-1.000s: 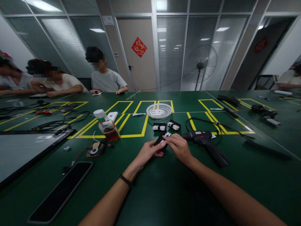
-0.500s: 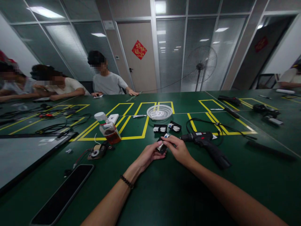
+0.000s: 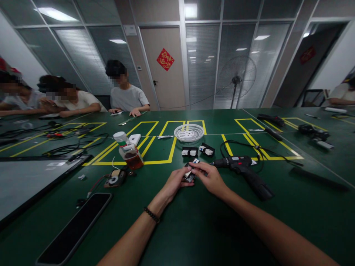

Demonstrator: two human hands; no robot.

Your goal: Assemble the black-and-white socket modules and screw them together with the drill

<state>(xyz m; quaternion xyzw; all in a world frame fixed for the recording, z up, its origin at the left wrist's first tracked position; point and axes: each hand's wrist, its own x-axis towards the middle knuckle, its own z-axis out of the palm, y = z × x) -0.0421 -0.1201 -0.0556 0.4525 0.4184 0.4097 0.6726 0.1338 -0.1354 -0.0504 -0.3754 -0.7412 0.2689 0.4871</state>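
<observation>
A green worktop marked with yellow tape spreads beneath the left hand and right hand. A black-framed panel lies well left of both. Just right of the right hand rests a cordless drill; beyond the hands sits a white plastic basket. A bottle of amber liquid and a smartphone are left of the left hand. Two black-and-white blocks lie just beyond the fingers. Between the hands is a partly hidden black-and-white piece, the left hand curled around it, the right thumb and fingertips pinched closed on it.
</observation>
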